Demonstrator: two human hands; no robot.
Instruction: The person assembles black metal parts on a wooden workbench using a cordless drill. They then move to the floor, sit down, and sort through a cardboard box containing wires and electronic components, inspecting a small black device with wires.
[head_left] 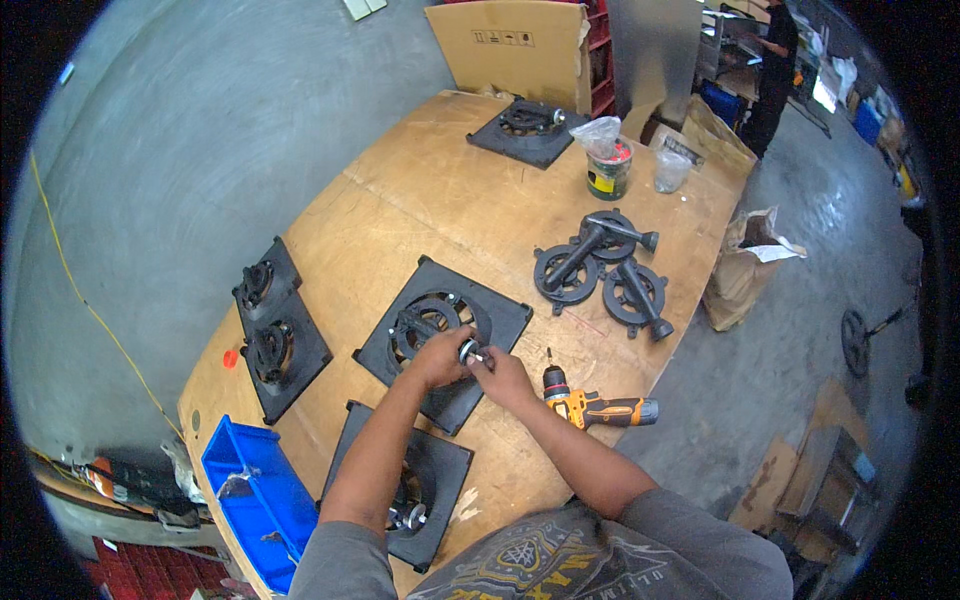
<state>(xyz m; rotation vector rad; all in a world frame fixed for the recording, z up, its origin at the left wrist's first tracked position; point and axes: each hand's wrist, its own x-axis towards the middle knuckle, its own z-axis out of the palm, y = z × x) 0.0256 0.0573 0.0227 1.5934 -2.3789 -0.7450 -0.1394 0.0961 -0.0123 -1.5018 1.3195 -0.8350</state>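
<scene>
Over a black square burner plate [505, 325], my two hands meet. My left hand [443, 358] is closed around a small round silvery metal part [468, 349]. The fingers of my right hand [504, 379] pinch at the same part from the right; a small shiny end shows between them. On the plate lies a black burner ring with a tube [410, 325], its near side partly hidden by my left hand. A second black plate [450, 470], with a metal fitting [409, 517], lies below, partly covered by my left forearm.
Right of my hands lies a yellow-and-black cordless drill [590, 408]. Loose black burner rings [568, 275] lie beyond it. A tub [608, 172] and another plate [525, 140] stand farther back. At left are a two-ring plate [300, 350] and a blue bin [262, 490]. A person [775, 75] stands far right.
</scene>
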